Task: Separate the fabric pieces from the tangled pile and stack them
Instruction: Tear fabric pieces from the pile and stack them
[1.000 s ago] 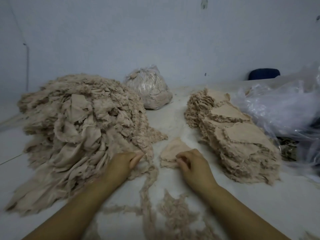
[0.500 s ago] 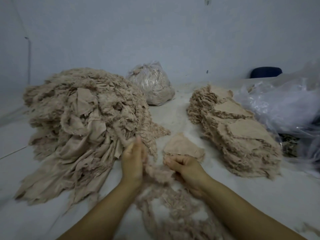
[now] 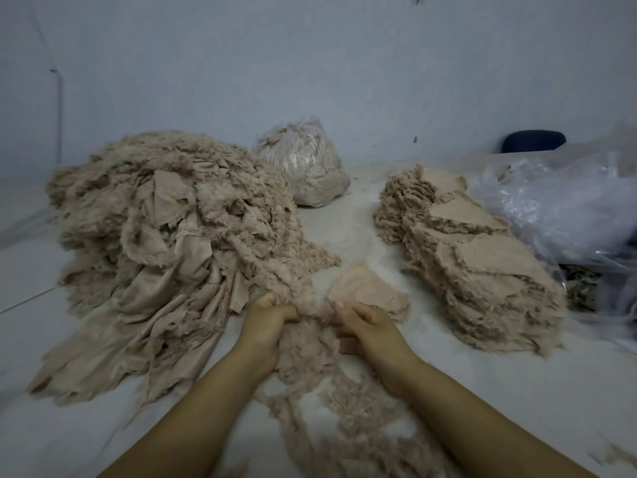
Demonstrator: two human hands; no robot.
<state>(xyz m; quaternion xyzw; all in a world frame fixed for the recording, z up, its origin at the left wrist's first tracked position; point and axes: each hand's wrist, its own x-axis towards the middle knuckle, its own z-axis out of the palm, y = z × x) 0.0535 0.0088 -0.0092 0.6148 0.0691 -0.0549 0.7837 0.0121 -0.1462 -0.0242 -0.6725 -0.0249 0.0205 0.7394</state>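
Both hands, left [image 3: 263, 319] and right [image 3: 367, 320], grip a frayed fabric strand [image 3: 310, 343] trailing from the tangled pile [image 3: 165, 236]. A small stack [image 3: 367, 286] lies just beyond; the large stack [image 3: 475, 263], a filled bag [image 3: 303, 167] and loose plastic [image 3: 568, 205] occupy the bench [image 3: 517, 384].

No readable text in my view.

I look over every surface I have here and I find no letters, numbers, labels, brand marks or signs that I can read. The beige fabric of the tangled pile [image 3: 165, 236] and of the stacked pieces [image 3: 475, 257] is plain, with no print and no tag. The clear plastic bags [image 3: 565, 208] show only folds and shine, nothing written. The pale wall [image 3: 310, 63] carries a few small dark spots, and they are too small and blurred for me to tell if any of them is a mark or a sign. The bench [image 3: 517, 391] is plain as well.
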